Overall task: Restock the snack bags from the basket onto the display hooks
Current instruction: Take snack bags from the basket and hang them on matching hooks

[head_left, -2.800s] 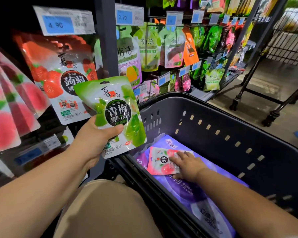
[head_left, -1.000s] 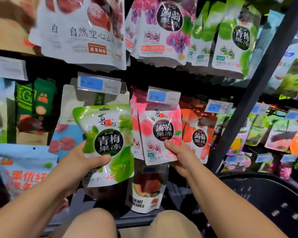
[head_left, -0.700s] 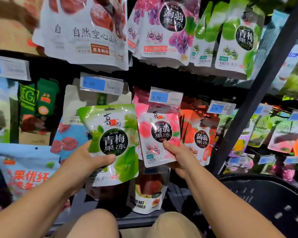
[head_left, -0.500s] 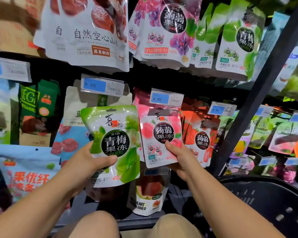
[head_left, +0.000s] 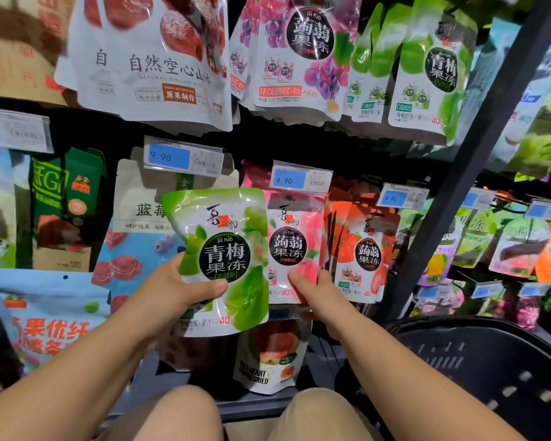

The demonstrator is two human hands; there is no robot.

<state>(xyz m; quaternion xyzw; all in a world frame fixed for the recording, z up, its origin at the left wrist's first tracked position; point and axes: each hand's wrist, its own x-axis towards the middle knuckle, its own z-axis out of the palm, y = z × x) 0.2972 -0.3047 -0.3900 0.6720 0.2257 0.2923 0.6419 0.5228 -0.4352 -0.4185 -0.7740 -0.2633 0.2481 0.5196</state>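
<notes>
Green plum-jelly bag (head_left: 223,259) gripped in your left hand (head_left: 172,291); your right hand (head_left: 315,294) pinches pink peach-jelly bag (head_left: 295,246) below 4.90 price tag (head_left: 301,179).

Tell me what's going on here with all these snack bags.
A person is restocking a hook display of snacks. The left grip holds a green plum jelly bag in front of the racks. The right grip pinches the lower part of a pink peach jelly bag, raised just below a 4.90 price tag, beside the strawberry bags. Whether it is on its hook yet cannot be seen. The dark basket sits at lower right.
</notes>
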